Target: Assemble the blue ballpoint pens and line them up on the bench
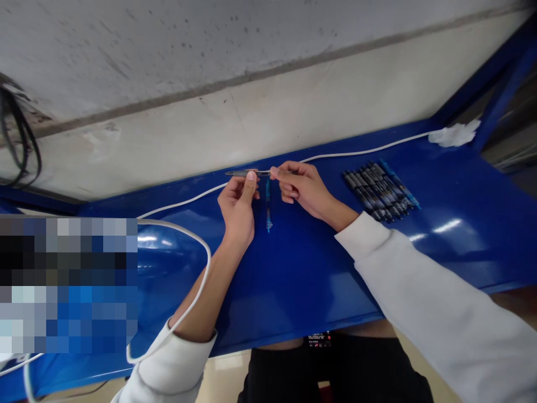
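Note:
A dark pen is held level above the table, its pointed end to the left. My left hand is closed around its barrel, thumb on top. My right hand pinches the right end between thumb and finger; a thin pale stretch shows between the hands, and whether it is a separate part I cannot tell. Just below the hands, a blue pen lies on the blue table. Right of my right wrist, several dark pens lie side by side, with a blue pen at the row's right edge.
A white cable runs along the table's back edge, and a loop of it crosses near my left forearm. White crumpled material sits at the back right corner. Behind stands a wall. A phone screen shows at my lap.

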The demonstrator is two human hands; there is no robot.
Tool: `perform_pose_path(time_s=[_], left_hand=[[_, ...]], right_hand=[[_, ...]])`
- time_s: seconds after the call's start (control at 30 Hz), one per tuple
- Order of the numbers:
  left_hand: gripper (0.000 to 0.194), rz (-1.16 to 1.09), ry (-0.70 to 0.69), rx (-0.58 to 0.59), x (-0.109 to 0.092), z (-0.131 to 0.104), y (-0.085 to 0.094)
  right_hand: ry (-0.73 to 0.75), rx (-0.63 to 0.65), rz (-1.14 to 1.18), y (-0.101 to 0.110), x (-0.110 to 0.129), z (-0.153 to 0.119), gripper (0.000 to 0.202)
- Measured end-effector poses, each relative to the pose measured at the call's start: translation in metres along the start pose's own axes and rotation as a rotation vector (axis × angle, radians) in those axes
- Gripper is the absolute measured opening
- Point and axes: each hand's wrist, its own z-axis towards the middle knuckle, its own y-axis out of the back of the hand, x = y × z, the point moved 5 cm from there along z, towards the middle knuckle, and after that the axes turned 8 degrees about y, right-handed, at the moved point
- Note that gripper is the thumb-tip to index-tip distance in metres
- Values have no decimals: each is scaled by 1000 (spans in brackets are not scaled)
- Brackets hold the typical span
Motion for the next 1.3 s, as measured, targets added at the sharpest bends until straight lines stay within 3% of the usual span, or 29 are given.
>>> perform_pose_path(time_s=[0.2, 0.4, 0.47, 0.63, 0.7, 0.87, 1.3], left_hand=[[34, -17, 2, 32, -6, -2, -4], [41, -62, 37, -2, -5, 0, 0], [41, -67, 38, 3, -5, 0, -1], [39, -98, 49, 27, -5, -2, -2], [38, -108, 51, 35, -6, -2, -2], [40, -93, 57, 39, -7, -3, -3], [34, -64, 35, 79, -6, -4, -5]], right_hand=[[86, -197, 17, 27, 7, 11, 39], [146, -152, -105, 46, 9, 19, 35], [127, -170, 3, 46, 11, 17, 34], [-26, -358, 670, 42, 15, 7, 45], [-55, -413, 803, 43, 17, 3, 51], [-26, -471, 859, 49, 17, 0, 53], [33, -461, 898, 50, 15, 0, 50]])
